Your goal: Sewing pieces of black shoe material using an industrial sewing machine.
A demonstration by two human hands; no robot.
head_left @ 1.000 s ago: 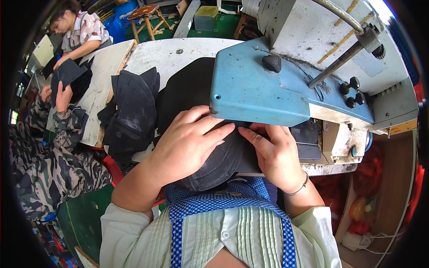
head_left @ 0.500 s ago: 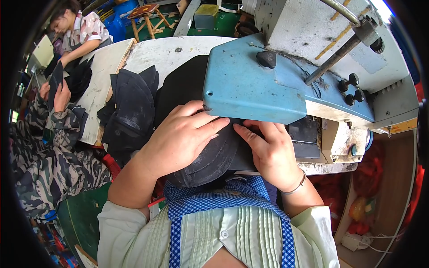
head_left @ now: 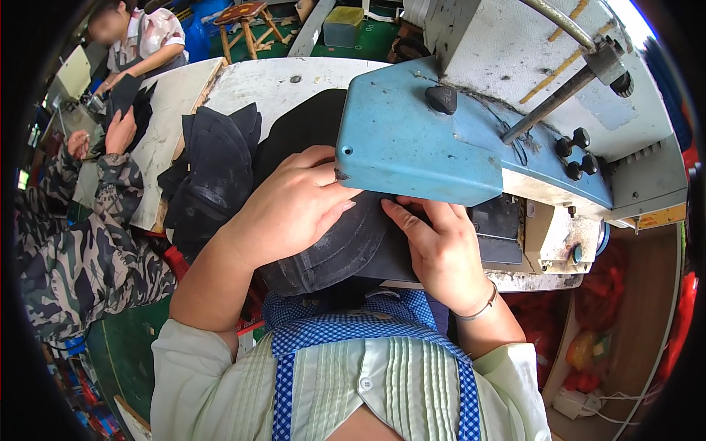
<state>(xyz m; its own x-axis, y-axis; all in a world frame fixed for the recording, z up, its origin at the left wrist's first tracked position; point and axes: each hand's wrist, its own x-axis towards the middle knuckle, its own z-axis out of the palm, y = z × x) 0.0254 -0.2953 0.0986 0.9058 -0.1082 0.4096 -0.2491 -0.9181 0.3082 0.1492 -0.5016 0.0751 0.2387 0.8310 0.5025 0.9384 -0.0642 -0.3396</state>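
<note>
A curved, layered black material piece (head_left: 331,253), with dusty pale marks and a stitched-looking line, lies in front of me beneath the blue head of a machine (head_left: 419,140). My left hand (head_left: 290,209) rests over its left part, fingers curled onto it and fingertips partly behind the machine head. At the right edge of the piece, my right hand (head_left: 441,250) pinches the material between thumb and fingers. The blue head hides the far fingertips and the spot where the machine meets the material.
Left of the work lies a stack of black cut pieces (head_left: 213,169) on the white tabletop (head_left: 294,77). A co-worker in camouflage sleeves (head_left: 118,184) holds a black piece at the left; another person sits beyond. The machine's grey body (head_left: 559,66) stands at right.
My left fingers have drawn back slightly to the left, away from my right thumb. The near edge of the black piece has shifted a little. The co-worker's black piece has turned and moved.
</note>
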